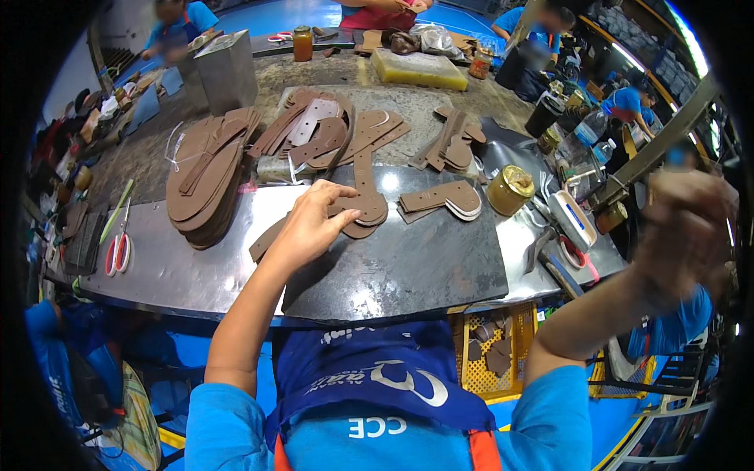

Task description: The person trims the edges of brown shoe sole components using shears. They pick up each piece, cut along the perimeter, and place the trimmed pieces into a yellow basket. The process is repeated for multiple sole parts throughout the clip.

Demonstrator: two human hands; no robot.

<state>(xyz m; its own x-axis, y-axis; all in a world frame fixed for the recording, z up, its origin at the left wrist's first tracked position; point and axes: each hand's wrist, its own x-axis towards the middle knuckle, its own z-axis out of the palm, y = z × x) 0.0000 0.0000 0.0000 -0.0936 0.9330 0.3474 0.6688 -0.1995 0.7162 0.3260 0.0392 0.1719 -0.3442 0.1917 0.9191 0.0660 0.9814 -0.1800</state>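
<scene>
My left hand (312, 222) is over the brown leather pieces (367, 206) at the middle of the work surface, its thumb and forefinger apart. Whether its fingertips touch the leather is hard to make out. My right hand (682, 216) is raised at the far right, smeared by motion, so its fingers and anything in them cannot be made out. Right of the left hand lies a small pile of rounded strap-like leather pieces (440, 198) on a dark slab (424, 271). A tall stack of sole-shaped brown pieces (206, 177) stands to the left.
More cut leather (314, 125) lies farther back. A glue jar (510, 191) stands right of the slab, near a white box-like item (572, 220). Red-handled scissors (118, 253) lie at left. A metal box (224, 72) and a yellow block (419, 69) stand behind; co-workers sit around the table.
</scene>
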